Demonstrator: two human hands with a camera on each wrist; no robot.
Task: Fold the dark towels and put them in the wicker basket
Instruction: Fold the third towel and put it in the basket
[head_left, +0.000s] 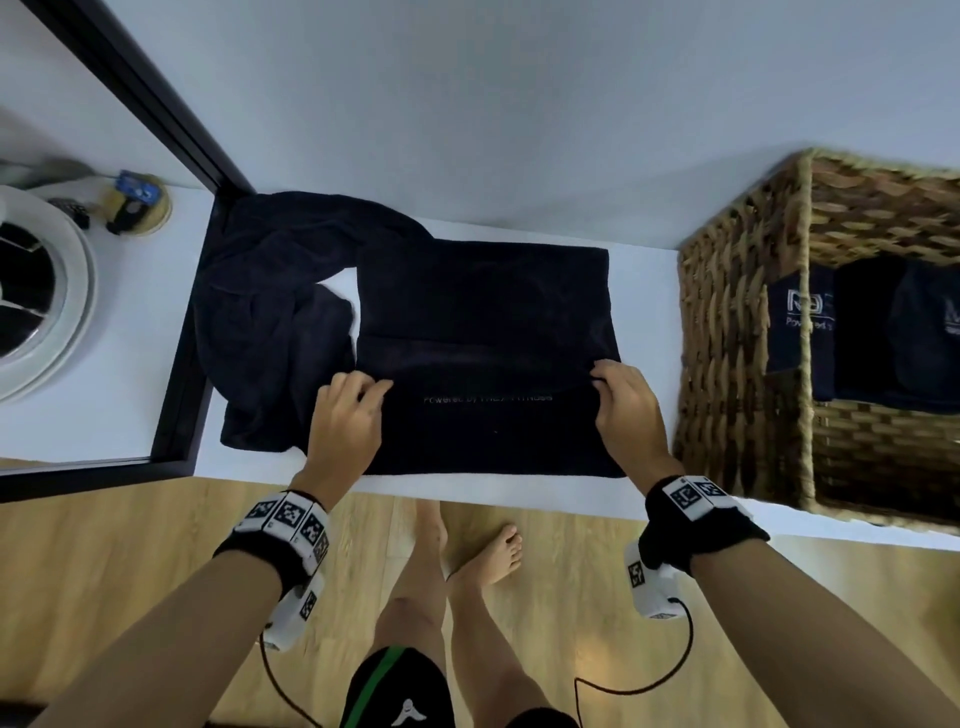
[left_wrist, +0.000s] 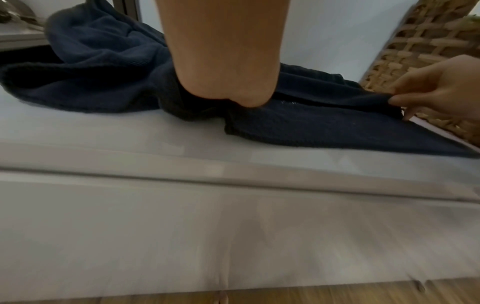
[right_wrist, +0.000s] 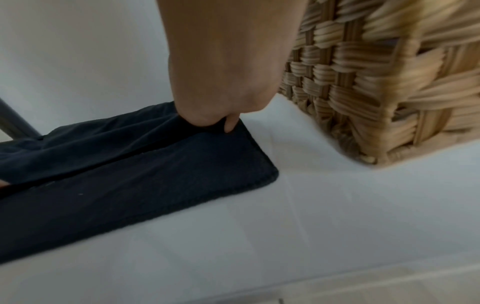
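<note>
Right, I'm looking down at a dark towel (head_left: 483, 358) spread flat on the white counter (head_left: 649, 312), directly ahead of me, with a line of pale lettering across its near half. Both of my hands are on it. My left hand (head_left: 345, 415) sits at the towel's left edge, fingers bent, pinching a fold of cloth; from the left wrist view I can see the heel of that hand (left_wrist: 226, 61) pressed down on the fabric, though the fingertips themselves are hidden there. My right hand (head_left: 626, 410) is at the right edge, thumb and fingers closed on the folded-over edge; the right wrist view shows a fingertip (right_wrist: 230, 124) tucked under the raised hem, near the towel's far right corner. Between the two hands a fold line runs across the middle of the cloth, lifted slightly off the layer beneath.

To the left, touching the flat towel, a heap of crumpled towels (head_left: 270, 312) lies bunched against a dark frame (head_left: 176, 415) at the counter's end. To the right, just beside my right hand but clear of the flat towel, stands the wicker basket (head_left: 737, 338). Inside it I can make out folded towels (head_left: 872, 332), standing on edge, with pale print on them.

Past the dark frame on the far left there's a round white appliance (head_left: 52, 291) and a small blue object (head_left: 137, 189), too blurred to identify. Below the counter edge I see wooden floor (head_left: 104, 545).
</note>
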